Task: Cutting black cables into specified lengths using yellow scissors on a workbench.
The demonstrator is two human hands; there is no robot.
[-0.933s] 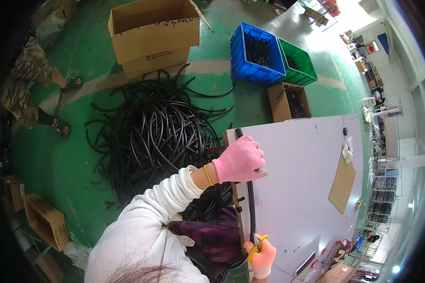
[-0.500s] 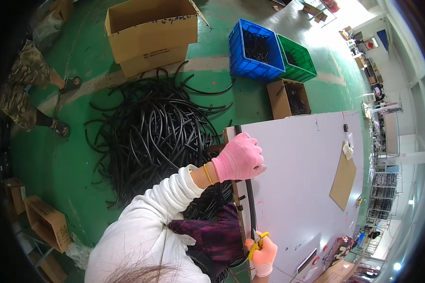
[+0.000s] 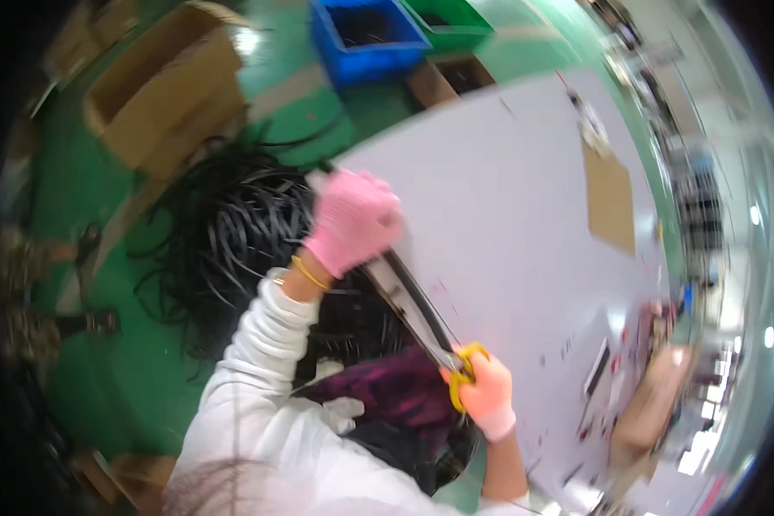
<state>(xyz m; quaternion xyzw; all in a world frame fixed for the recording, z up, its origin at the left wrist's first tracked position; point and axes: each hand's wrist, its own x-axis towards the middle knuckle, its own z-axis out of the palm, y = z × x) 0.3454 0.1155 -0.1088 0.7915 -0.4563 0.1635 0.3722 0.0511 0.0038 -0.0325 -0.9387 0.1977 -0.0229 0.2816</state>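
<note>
The frame is motion-blurred throughout. The left hand (image 3: pixel 353 219), in a pink glove, sits just left of centre, closed down over the upper end of a black hose (image 3: pixel 408 297) and pressing it against the left edge of a white table (image 3: pixel 525 189). From under that hand the hose runs diagonally toward the lower right along the table edge, beside a pale strip that may be a ruler; the blur prevents confirmation. The right hand (image 3: pixel 488 396), also pink-gloved, is at lower centre-right, fingers curled shut through the yellow handles of a pair of scissors (image 3: pixel 457 371); the blades point up-left and meet the lower end of the hose, though whether they are closed on it cannot be determined. The white sleeve of the left arm enters from the lower left. A large tangled heap of black hoses (image 3: pixel 224 249) lies on the green floor (image 3: pixel 112 387) left of centre, just beside the table. An open cardboard box (image 3: pixel 159 95) stands at upper left; a blue crate (image 3: pixel 365 39) and a green crate (image 3: pixel 451 13) sit along the top edge. A brown cardboard sheet (image 3: pixel 612 202) lies on the table at the upper right.
</note>
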